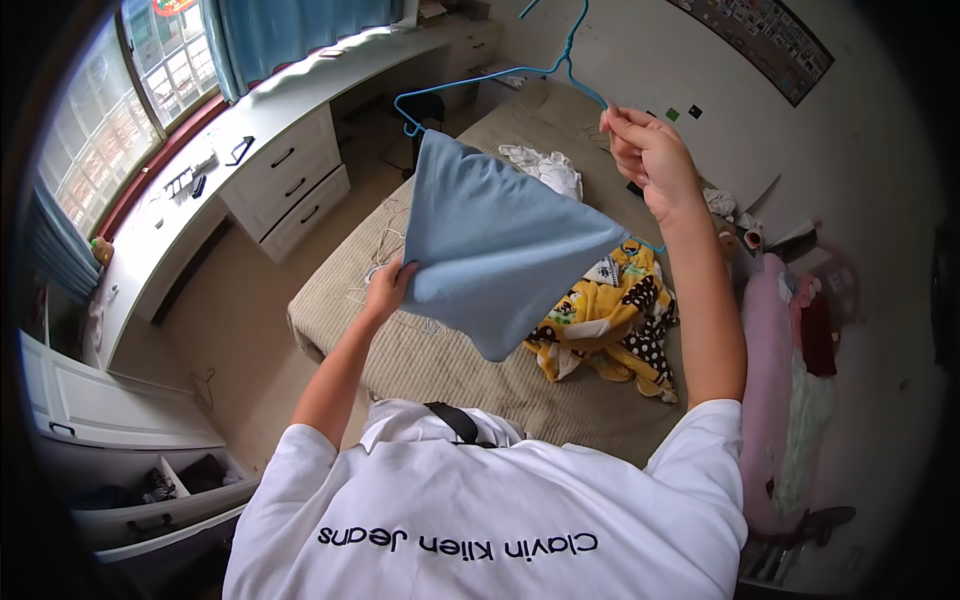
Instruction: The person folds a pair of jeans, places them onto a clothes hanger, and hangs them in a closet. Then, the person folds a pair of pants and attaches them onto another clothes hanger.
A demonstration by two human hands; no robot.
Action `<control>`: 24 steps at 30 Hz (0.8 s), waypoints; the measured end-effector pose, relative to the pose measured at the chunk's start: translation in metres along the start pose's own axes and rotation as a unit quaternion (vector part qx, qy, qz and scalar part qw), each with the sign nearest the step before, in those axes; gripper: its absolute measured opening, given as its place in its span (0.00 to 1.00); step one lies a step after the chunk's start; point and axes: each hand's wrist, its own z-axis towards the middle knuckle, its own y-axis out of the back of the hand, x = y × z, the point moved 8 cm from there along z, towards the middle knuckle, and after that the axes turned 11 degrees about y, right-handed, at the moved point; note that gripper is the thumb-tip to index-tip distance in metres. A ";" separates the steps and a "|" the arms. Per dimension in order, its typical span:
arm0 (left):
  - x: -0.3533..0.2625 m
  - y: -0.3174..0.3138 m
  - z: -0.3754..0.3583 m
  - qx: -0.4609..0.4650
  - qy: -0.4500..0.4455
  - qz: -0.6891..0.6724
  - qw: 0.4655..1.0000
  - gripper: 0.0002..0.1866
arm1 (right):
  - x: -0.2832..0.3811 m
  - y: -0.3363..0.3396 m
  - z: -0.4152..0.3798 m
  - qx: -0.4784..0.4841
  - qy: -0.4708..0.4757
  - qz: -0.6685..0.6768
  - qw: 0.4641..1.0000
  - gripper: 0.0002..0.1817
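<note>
A thin blue clothes hanger (568, 50) is raised over the bed, its hook pointing up. Between its left end and its lower right end stretches a light blue piece of clothing (500, 235), drooping to a point at the bottom. My right hand (648, 155) is closed in a pinch on the hanger's right arm. Lower down, my left hand (387, 288) grips the left edge of the light blue clothing, thumb on the near side. Behind the cloth, a yellow patterned garment with black-and-white dotted parts (610, 320) lies crumpled on the bed.
The bed (440, 375) has a beige ribbed cover, with several wire hangers and a white garment (548, 170) on it. A white desk with drawers (285, 165) runs along the window. An open drawer (170, 500) is at lower left; a pink padded piece (765, 390) stands right.
</note>
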 end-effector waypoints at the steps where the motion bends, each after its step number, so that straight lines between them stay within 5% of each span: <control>1: 0.004 0.002 0.003 -0.003 0.002 0.015 1.000 0.13 | -0.001 0.001 -0.001 -0.003 -0.003 0.010 1.000 0.11; 10: 0.016 0.026 0.009 -0.013 0.020 0.132 0.991 0.12 | -0.021 -0.001 -0.010 -0.004 -0.028 0.069 0.997 0.10; 14: 0.037 0.033 0.008 0.059 0.068 0.160 0.983 0.13 | -0.030 -0.007 -0.022 -0.024 -0.044 0.043 0.998 0.10; 17: 0.035 0.016 -0.001 0.125 0.073 0.057 0.988 0.12 | -0.028 -0.018 -0.028 -0.035 -0.029 0.034 0.998 0.11; 18: 0.014 0.018 0.001 0.106 -0.037 0.104 0.988 0.16 | -0.028 -0.017 -0.031 -0.054 -0.039 0.026 0.997 0.12; 20: -0.060 0.047 -0.008 -0.102 -0.113 0.077 0.985 0.27 | -0.019 -0.016 -0.035 -0.067 -0.006 0.026 0.997 0.11; 22: -0.149 0.065 -0.022 -0.173 -0.200 0.077 0.961 0.36 | -0.012 -0.018 -0.041 -0.080 0.005 0.028 0.996 0.11; 24: -0.227 0.057 -0.034 -0.150 -0.343 0.100 0.922 0.33 | -0.007 -0.029 -0.043 -0.088 0.013 0.040 0.995 0.11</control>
